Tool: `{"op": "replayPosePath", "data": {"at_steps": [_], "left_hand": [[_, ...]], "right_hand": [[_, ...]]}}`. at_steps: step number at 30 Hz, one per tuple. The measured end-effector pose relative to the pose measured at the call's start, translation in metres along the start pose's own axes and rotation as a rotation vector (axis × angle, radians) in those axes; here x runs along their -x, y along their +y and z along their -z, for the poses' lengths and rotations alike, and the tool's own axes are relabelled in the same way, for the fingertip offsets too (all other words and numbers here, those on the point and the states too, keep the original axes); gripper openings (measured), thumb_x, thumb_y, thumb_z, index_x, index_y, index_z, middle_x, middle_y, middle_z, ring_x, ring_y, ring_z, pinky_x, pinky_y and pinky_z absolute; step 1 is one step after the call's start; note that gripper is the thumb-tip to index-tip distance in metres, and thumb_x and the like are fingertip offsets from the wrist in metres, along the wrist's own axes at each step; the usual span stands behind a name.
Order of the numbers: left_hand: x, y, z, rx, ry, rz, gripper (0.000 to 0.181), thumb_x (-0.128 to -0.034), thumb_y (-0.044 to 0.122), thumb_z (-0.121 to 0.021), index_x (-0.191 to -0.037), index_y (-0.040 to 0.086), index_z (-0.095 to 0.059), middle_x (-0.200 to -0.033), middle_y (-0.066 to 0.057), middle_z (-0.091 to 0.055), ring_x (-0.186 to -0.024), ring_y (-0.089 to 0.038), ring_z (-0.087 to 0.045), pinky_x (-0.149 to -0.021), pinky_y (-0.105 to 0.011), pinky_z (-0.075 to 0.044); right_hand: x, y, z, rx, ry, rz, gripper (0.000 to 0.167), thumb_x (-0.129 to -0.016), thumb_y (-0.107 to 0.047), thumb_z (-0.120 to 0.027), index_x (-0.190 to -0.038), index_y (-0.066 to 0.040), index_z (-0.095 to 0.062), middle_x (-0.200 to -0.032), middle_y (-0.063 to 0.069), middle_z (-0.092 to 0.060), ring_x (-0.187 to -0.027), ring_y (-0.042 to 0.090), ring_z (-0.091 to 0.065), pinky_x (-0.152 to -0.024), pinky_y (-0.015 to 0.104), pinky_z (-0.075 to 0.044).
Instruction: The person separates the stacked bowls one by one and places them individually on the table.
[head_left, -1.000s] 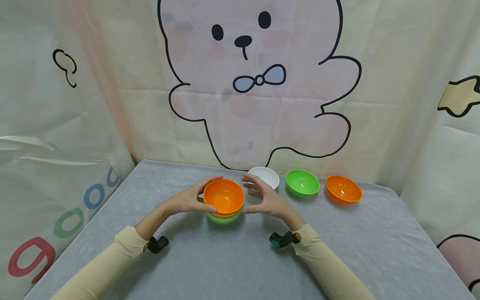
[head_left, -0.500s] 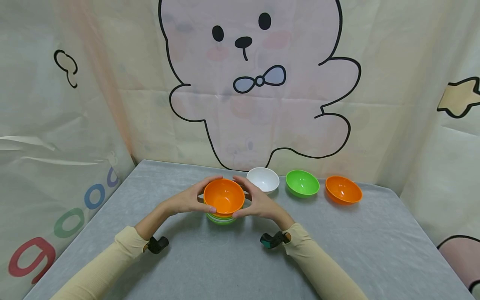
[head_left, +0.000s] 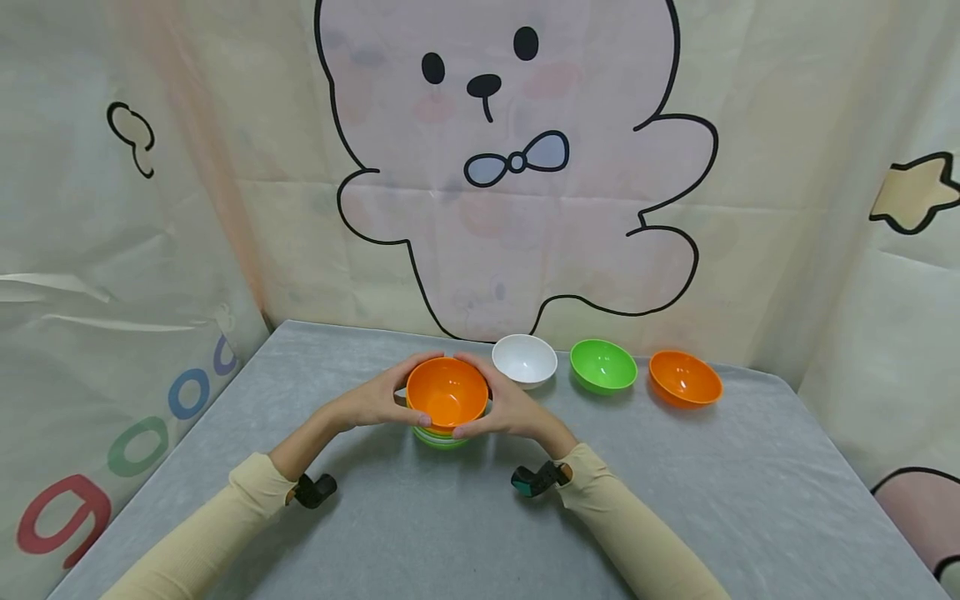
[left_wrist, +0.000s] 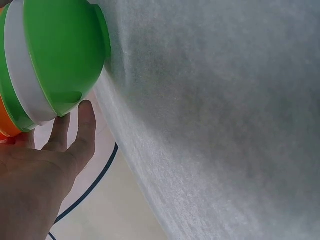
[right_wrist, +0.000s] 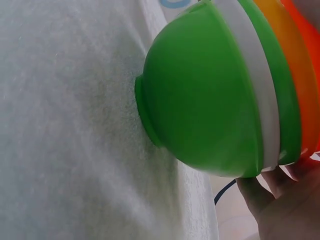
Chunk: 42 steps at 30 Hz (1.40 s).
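A stack of nested bowls stands on the table in front of me. Its top orange bowl faces up; below it come a further orange rim, green, a white bowl and a green bowl at the bottom, its foot on the cloth. My left hand grips the stack's left side, thumb at the front and fingers curving behind. From the right, my right hand holds it the same way. In the left wrist view, fingertips lie near the rims beside the lowest green bowl.
Along the table's back stand a white bowl, a green bowl and an orange bowl, right of the stack. Grey cloth covers the table. A printed curtain hangs right behind it.
My right hand has moved left, from beside the stack to holding its right side. My left hand has kept its hold, and the stack has stayed in place.
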<state>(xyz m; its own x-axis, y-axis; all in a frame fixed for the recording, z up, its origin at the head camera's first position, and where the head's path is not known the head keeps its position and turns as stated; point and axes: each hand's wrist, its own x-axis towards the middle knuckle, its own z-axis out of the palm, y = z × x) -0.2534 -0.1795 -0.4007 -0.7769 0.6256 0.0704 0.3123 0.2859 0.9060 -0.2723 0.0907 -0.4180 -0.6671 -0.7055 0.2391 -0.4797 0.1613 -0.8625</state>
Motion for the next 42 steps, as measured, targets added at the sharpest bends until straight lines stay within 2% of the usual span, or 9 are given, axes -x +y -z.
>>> {"op": "replayPosePath", "data": {"at_steps": [5, 9, 16, 23, 31, 37, 42], "left_hand": [[0.000, -0.001, 0.001, 0.000, -0.004, -0.009, 0.089, -0.0874, 0.014, -0.080, -0.160, 0.017, -0.027, -0.151, -0.005, -0.042, -0.131, -0.027, -0.045, -0.098, -0.047, -0.050], [-0.001, -0.003, 0.002, 0.005, -0.012, -0.019, 0.090, -0.0865, 0.013, -0.080, -0.160, 0.016, -0.027, -0.151, -0.005, -0.042, -0.131, -0.028, -0.045, -0.098, -0.046, -0.050], [0.002, -0.002, 0.001, 0.022, -0.020, -0.019, 0.096, -0.0825, 0.023, -0.087, -0.158, 0.014, -0.029, -0.151, -0.007, -0.042, -0.133, -0.030, -0.044, -0.099, -0.047, -0.049], [0.004, -0.006, 0.001, 0.060, -0.016, -0.014, 0.092, -0.0839, 0.022, -0.087, -0.157, 0.010, -0.032, -0.153, -0.009, -0.041, -0.138, -0.032, -0.041, -0.099, -0.047, -0.049], [0.005, -0.006, 0.001, 0.076, -0.019, -0.028, 0.092, -0.0828, 0.019, -0.087, -0.157, 0.014, -0.032, -0.153, -0.007, -0.041, -0.137, -0.033, -0.042, -0.100, -0.050, -0.048], [0.005, -0.006, 0.000, 0.087, -0.024, -0.043, 0.093, -0.0834, 0.018, -0.086, -0.158, 0.016, -0.031, -0.154, -0.006, -0.039, -0.137, -0.033, -0.041, -0.100, -0.052, -0.047], [0.005, -0.007, 0.000, 0.088, -0.031, -0.053, 0.093, -0.0841, 0.018, -0.086, -0.158, 0.014, -0.030, -0.156, -0.007, -0.036, -0.138, -0.034, -0.040, -0.100, -0.053, -0.047]], "right_hand": [[-0.002, 0.000, 0.000, -0.015, 0.005, 0.009, 0.100, -0.076, -0.022, -0.091, -0.157, -0.011, -0.032, -0.150, 0.004, -0.044, -0.131, 0.021, -0.047, -0.107, 0.040, -0.042], [-0.001, -0.005, -0.001, -0.017, 0.010, 0.022, 0.101, -0.076, -0.014, -0.090, -0.157, -0.006, -0.031, -0.151, 0.010, -0.043, -0.132, 0.026, -0.047, -0.107, 0.044, -0.041], [-0.002, 0.001, 0.000, -0.004, 0.035, 0.071, 0.099, -0.074, -0.026, -0.093, -0.154, -0.011, -0.037, -0.145, 0.003, -0.049, -0.127, 0.020, -0.051, -0.104, 0.038, -0.045], [-0.002, -0.001, 0.002, -0.027, 0.052, 0.110, 0.096, -0.075, -0.027, -0.093, -0.152, -0.010, -0.039, -0.141, 0.003, -0.053, -0.124, 0.021, -0.054, -0.104, 0.039, -0.046], [-0.001, -0.008, 0.008, -0.040, 0.077, 0.160, 0.096, -0.074, -0.029, -0.094, -0.151, -0.007, -0.040, -0.142, 0.007, -0.052, -0.124, 0.025, -0.054, -0.104, 0.041, -0.045], [0.002, -0.023, 0.014, -0.027, 0.102, 0.153, 0.097, -0.071, -0.009, -0.092, -0.151, -0.001, -0.038, -0.143, 0.012, -0.051, -0.124, 0.027, -0.053, -0.105, 0.040, -0.045], [0.008, -0.038, 0.020, -0.054, 0.106, 0.165, 0.096, -0.071, -0.002, -0.090, -0.150, 0.007, -0.036, -0.144, 0.020, -0.049, -0.124, 0.033, -0.052, -0.104, 0.042, -0.045]]}}
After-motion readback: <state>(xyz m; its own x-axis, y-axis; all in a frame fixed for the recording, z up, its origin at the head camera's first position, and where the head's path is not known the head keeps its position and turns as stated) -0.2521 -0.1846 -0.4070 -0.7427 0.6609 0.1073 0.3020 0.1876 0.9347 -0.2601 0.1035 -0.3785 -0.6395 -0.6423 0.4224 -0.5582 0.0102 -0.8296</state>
